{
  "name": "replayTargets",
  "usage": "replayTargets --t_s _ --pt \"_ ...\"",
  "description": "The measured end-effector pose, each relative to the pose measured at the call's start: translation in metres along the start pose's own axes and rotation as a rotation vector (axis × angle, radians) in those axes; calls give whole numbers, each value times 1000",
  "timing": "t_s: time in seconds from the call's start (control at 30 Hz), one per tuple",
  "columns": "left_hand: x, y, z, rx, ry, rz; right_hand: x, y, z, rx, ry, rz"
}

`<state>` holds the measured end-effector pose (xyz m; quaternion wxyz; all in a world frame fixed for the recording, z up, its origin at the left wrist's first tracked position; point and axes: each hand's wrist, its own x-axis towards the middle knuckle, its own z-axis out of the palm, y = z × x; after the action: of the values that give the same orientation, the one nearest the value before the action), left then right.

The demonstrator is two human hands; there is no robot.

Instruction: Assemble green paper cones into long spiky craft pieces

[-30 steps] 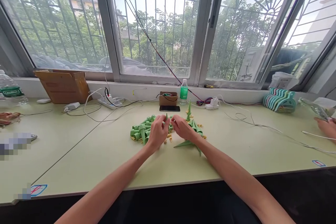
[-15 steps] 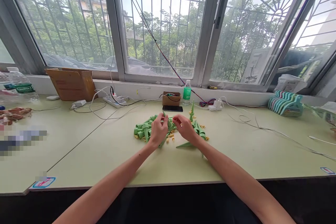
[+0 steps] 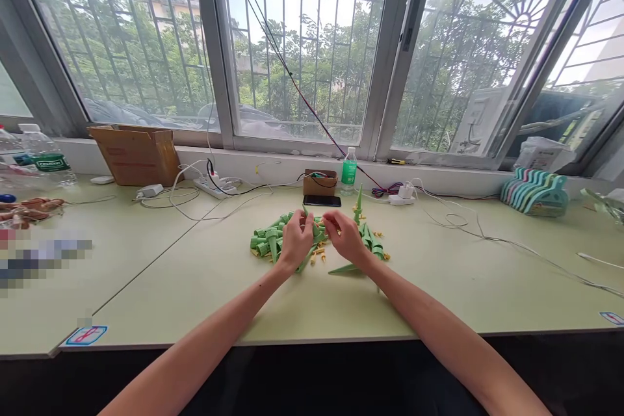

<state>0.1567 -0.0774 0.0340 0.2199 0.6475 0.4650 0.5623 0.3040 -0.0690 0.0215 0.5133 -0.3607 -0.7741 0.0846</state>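
My left hand (image 3: 295, 240) is closed around a green plastic spike, whose pointed tip (image 3: 305, 210) shows above the fingers. Just to its right, my right hand (image 3: 345, 233) has thumb and fingers pinched together; what they hold, if anything, is too small to make out. Beside and behind my left hand lies a pile of green plastic spikes and caps (image 3: 266, 240). Small yellow plastic pieces (image 3: 319, 251) lie between the hands. Beyond my right hand, one green spike (image 3: 359, 205) stands upright near more green parts (image 3: 373, 244) and yellow pieces.
Behind the pile are a black phone (image 3: 322, 201), a small cardboard box (image 3: 320, 183) and a bottle with a green label (image 3: 349, 172). A power strip (image 3: 214, 187) and a large carton (image 3: 134, 156) stand left. Teal hangers (image 3: 533, 192) and loose cables (image 3: 478, 234) are right.
The whole view has shifted slightly. Both hands stay close together in nearly the same pose, with the green spike still in the left one.
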Motion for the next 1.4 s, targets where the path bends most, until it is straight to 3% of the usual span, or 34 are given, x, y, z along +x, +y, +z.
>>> replayTargets --t_s 0.3,0.63,1.0,1.4 --pt "-1 3 0 -129 -85 -65 1 -1 -1 -3 62 16" --pt "-1 0 5 -293 -99 -86 1 0 1 47 87 -82" --pt "2 -7 2 -23 7 -12 2 -3 -1 48 67 -96" --pt "0 0 0 33 22 -6 2 -3 -3 -16 37 -146"
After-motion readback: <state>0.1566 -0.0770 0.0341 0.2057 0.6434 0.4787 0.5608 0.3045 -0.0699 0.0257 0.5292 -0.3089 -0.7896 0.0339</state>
